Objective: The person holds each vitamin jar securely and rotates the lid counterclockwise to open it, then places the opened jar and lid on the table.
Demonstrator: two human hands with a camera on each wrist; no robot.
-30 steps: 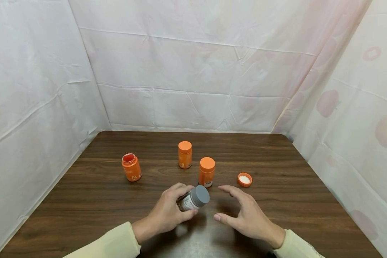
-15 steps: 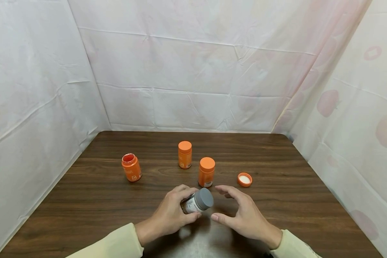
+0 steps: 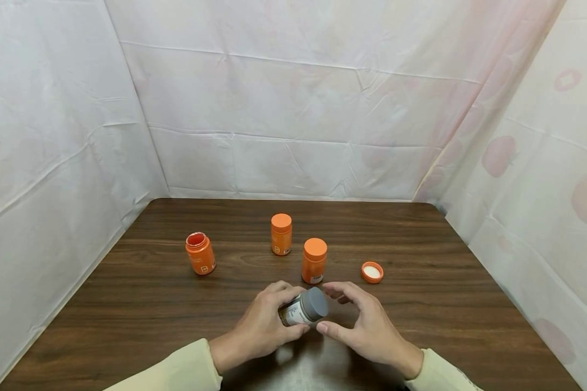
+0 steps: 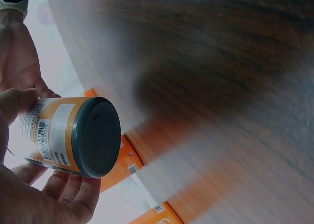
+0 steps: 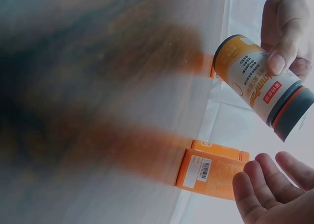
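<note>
Ideally, the left hand (image 3: pixel 264 324) gripping the tilted grey-lidded jar (image 3: pixel 295 311) should steady it beside the relaxed, empty right hand (image 3: pixel 374 329).

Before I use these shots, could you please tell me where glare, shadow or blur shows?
Head: mostly clear, with pale glare on the table at bottom centre; left wrist: the table is blurred, with a dark shadow and orange reflections, though the held bottle is sharper; right wrist: the table is blurred too, with orange reflections.

Dark wood-grained desk (image 3: pixel 127 326), far and side edges bordered by creased whitish sheets (image 3: pixel 274 98), fruit shapes (image 3: pixel 499 156) printed beyond right edge
</note>
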